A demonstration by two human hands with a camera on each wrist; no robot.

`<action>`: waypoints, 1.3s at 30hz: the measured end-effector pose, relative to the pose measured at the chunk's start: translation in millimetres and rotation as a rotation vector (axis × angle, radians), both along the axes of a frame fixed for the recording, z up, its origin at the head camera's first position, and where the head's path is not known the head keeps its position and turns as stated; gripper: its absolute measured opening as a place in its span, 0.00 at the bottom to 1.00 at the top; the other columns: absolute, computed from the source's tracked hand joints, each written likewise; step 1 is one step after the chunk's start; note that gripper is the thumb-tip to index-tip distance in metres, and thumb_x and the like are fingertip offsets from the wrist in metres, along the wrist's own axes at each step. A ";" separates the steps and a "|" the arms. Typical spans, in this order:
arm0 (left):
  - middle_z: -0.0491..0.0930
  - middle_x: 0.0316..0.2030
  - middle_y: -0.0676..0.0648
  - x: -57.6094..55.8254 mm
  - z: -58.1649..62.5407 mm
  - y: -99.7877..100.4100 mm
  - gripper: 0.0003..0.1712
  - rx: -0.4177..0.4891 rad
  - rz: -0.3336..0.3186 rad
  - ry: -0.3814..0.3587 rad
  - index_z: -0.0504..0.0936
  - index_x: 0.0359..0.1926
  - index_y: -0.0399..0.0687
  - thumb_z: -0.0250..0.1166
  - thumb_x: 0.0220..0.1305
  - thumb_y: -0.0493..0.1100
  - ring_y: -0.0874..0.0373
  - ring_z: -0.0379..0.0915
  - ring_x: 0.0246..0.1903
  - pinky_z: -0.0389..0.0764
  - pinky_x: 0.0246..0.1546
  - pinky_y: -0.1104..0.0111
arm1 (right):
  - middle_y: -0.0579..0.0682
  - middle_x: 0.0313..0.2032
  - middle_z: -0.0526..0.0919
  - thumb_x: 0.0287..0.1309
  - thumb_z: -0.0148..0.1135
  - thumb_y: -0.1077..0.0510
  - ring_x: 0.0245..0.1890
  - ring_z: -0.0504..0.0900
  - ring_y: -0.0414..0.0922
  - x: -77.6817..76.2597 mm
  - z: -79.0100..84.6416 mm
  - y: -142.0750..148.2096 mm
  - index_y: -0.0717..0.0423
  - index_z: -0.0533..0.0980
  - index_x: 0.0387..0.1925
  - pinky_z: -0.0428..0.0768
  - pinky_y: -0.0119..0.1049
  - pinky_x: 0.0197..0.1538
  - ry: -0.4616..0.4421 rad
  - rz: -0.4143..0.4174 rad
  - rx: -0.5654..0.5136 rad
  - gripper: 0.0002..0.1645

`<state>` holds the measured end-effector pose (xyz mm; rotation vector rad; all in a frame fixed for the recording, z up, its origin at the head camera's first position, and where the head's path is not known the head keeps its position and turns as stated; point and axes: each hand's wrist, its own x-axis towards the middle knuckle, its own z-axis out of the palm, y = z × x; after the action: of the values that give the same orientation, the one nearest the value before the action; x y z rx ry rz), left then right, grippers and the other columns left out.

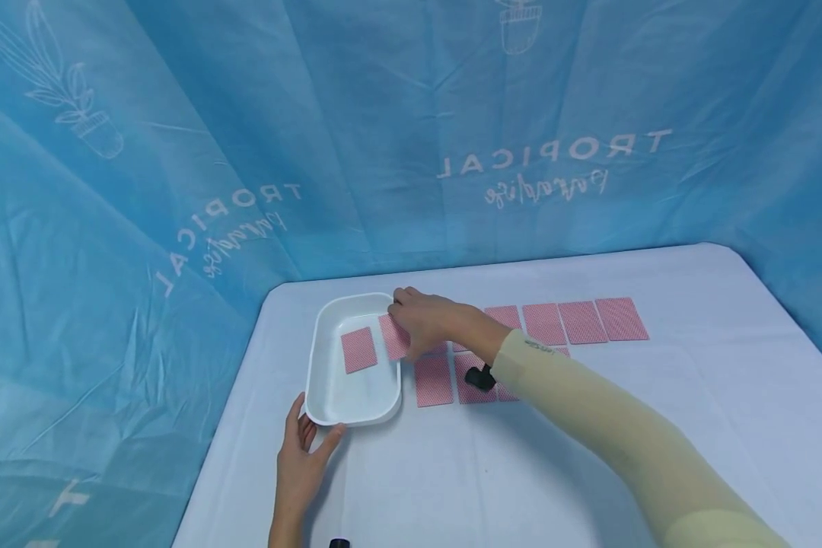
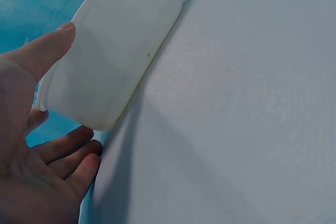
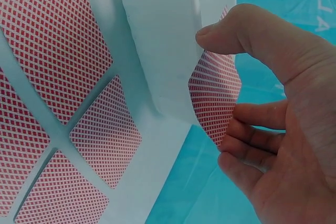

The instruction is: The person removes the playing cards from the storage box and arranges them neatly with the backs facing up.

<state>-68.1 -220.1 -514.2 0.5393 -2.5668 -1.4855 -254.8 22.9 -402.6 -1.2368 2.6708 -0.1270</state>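
My right hand [image 1: 425, 320] pinches a playing card [image 3: 216, 95] with a red-and-white checked back, thumb at one edge and fingers at the other. The card bows slightly between them. It hangs over the right rim of a white tray [image 1: 320, 388]. Inside the tray lies another card [image 1: 359, 350], back up. At the tray's near left corner, my left hand [image 1: 300, 464] grips the rim, its thumb on the front side and its fingers on the left. The left wrist view shows the thumb on the tray [image 2: 115, 51], with the lower fingers loosely bent near its corner.
Right of the tray, several face-down cards [image 1: 434, 380] lie in two rows, partly hidden by my right arm. The far row runs right to a last card [image 1: 622, 319]. A white cloth covers the table [image 1: 452, 479]. Blue printed curtains [image 1: 383, 152] hang behind and to the left.
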 end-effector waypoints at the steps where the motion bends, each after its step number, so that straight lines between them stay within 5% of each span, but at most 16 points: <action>1: 0.62 0.67 0.40 0.2 -0.1 0.0 0.57 0.002 -0.001 0.002 0.50 0.75 0.57 0.73 0.51 0.60 0.45 0.59 0.66 0.65 0.65 0.60 | 0.46 0.48 0.66 0.38 0.72 0.36 0.48 0.63 0.42 0.7 0.2 0.8 0.58 0.70 0.58 0.77 0.32 0.47 -0.004 0.001 0.001 0.49; 25: 0.63 0.67 0.42 0.7 -5.4 -2.6 0.57 -0.025 -0.003 0.025 0.52 0.74 0.59 0.73 0.49 0.63 0.46 0.61 0.65 0.67 0.63 0.60 | 0.46 0.50 0.67 0.37 0.72 0.44 0.47 0.64 0.42 6.8 -9.8 34.0 0.58 0.71 0.58 0.75 0.30 0.46 -0.044 -0.027 -0.049 0.44; 39: 0.62 0.67 0.40 -0.9 -3.1 -3.1 0.57 -0.015 -0.007 0.008 0.51 0.75 0.58 0.72 0.51 0.62 0.45 0.59 0.66 0.66 0.64 0.59 | 0.47 0.52 0.66 0.36 0.75 0.43 0.51 0.64 0.42 10.5 -16.0 49.5 0.60 0.68 0.62 0.75 0.31 0.49 -0.086 -0.054 -0.048 0.51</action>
<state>-69.0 -223.2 -517.3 0.5211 -2.5741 -1.4665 -244.2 72.4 -418.6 -1.1462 2.6423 -0.2474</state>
